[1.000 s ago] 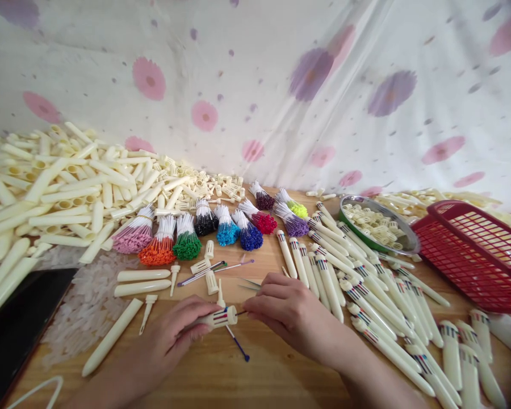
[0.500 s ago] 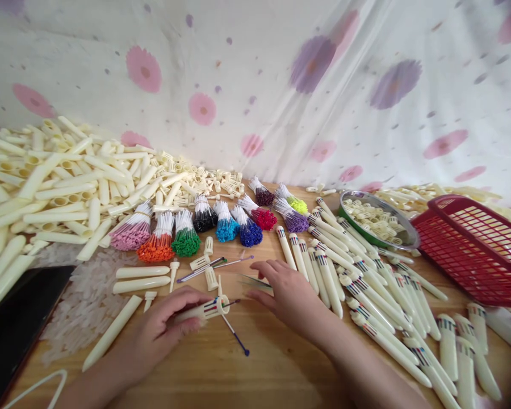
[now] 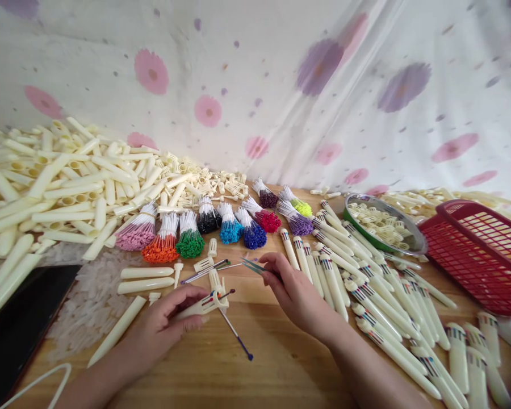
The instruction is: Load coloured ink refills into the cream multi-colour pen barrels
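My left hand point(image 3: 176, 318) is closed around a cream pen barrel point(image 3: 202, 307), its slotted top end pointing right. Out of that end pokes a refill with a dark red tip point(image 3: 227, 294). A blue-tipped refill point(image 3: 237, 334) slants down to the right just beyond the barrel. My right hand point(image 3: 292, 287) pinches a pair of tweezers point(image 3: 252, 264), whose points face left and stand slightly apart with nothing seen between them. Behind the barrel lie several loose refills point(image 3: 206, 271) and slotted cream pen parts point(image 3: 213, 247).
Bundles of coloured refills point(image 3: 189, 241) stand across the middle. Cream tubes point(image 3: 68, 182) are heaped at left, near clear plastic pieces point(image 3: 87, 301) and a black phone point(image 3: 23, 324). Pens point(image 3: 378, 307), a metal bowl point(image 3: 421, 244) and a red basket point(image 3: 477, 255) occupy the right.
My right hand has raised and turned the tweezers, which now show clearly beyond the fingertips. The barrel stays in my left hand. The whole view has shifted slightly.
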{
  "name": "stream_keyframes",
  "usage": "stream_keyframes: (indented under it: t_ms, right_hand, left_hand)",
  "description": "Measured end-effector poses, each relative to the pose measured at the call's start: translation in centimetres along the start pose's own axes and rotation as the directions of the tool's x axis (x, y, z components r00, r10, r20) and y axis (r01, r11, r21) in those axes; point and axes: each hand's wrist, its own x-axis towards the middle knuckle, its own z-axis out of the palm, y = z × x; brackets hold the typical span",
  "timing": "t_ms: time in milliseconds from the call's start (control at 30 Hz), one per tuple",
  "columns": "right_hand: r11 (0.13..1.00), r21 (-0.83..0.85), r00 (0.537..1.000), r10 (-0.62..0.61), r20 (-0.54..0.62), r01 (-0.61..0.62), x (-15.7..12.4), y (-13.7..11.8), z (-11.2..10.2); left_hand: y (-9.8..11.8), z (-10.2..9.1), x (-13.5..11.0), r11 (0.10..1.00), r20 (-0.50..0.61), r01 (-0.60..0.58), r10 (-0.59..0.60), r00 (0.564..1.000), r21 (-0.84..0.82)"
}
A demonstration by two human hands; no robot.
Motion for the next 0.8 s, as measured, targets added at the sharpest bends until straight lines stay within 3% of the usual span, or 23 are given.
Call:
stream_keyframes:
  t_ms: [133, 367, 800]
  right_hand:
    - [0.99, 0.085, 0.989, -0.104, -0.108, 0.114, -0.9, -1.2, -0.8]
    - [0.98, 0.076, 0.977, -0.177, -0.116, 0.186, -1.4, -2.2, -1.1]
    - [0.982, 0.062, 0.978, -0.17, -0.12, 0.179, -1.6, -2.4, -0.8]
  left_hand:
    - [0.1, 0.2, 0.1, 0.999, -0.013, 0.032, -0.032, 0.999, -0.033]
    - [0.0, 0.2, -0.1, 0.999, 0.012, 0.014, -0.013, 1.0, -0.052]
    - [0.2, 0.4, -0.1, 1.0, -0.02, 0.0, -0.001, 1.0, -0.019]
